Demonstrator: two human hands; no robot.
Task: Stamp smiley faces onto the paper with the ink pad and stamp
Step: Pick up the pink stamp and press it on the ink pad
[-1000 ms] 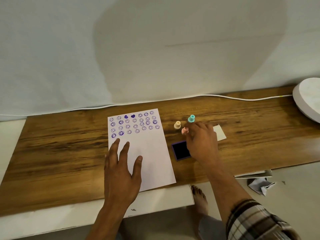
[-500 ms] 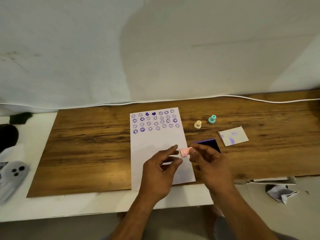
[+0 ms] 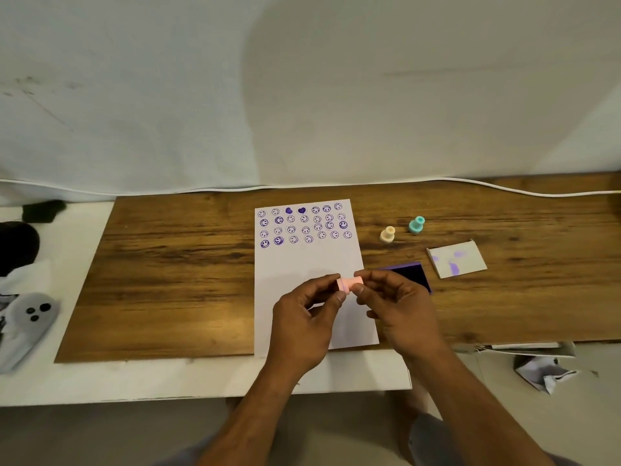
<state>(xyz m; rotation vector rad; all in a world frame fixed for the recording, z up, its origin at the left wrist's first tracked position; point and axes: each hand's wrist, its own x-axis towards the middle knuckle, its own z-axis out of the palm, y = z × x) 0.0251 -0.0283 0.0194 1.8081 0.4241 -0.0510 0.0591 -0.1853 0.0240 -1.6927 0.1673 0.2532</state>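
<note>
A white sheet of paper (image 3: 309,264) lies on the wooden board, its top part filled with rows of purple smiley and heart prints. Above its lower half, both hands pinch a small pink stamp (image 3: 349,284) lying sideways. My left hand (image 3: 305,317) holds its left end and my right hand (image 3: 400,307) holds its right end. The dark purple ink pad (image 3: 411,275) sits open just right of the paper, partly behind my right hand.
A cream stamp (image 3: 387,234) and a teal stamp (image 3: 416,225) stand right of the paper. An ink-stained lid (image 3: 457,259) lies beyond the pad. A white cable (image 3: 504,189) runs along the wall. Grey cloth (image 3: 27,317) lies at left, crumpled paper (image 3: 544,373) at lower right.
My right hand picked the pink stamp from beside the pad and brought it over the paper. My left hand lifted off the paper and took the stamp's other end. The view shifted left.
</note>
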